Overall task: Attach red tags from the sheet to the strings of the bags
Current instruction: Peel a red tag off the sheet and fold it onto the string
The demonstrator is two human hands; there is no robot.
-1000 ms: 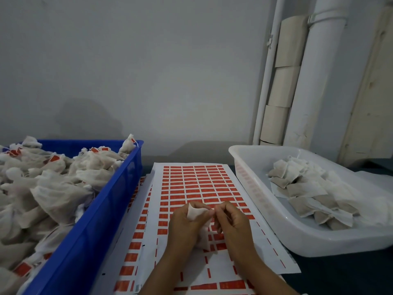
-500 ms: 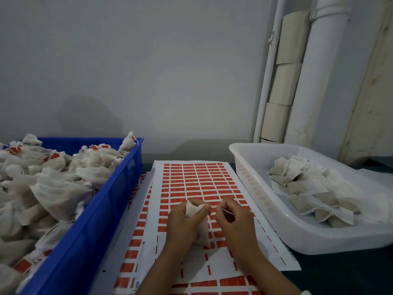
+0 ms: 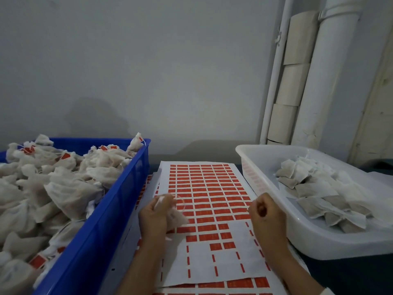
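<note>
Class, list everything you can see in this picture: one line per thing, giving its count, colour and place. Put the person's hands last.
Blue bin: one, blue, left.
Tagged bags: many, white with red tags, piled in the blue bin.
Tag sheet: top one of a stack, white with red tags, centre; near rows mostly gone.
White tray: one, white, right.
Untagged bags: many, white-grey, in the white tray.
Pipes: two, white, against the wall, right.
Left hand: grips one bag over the sheet.
Right hand: fingers curled, pinching the string.
</note>
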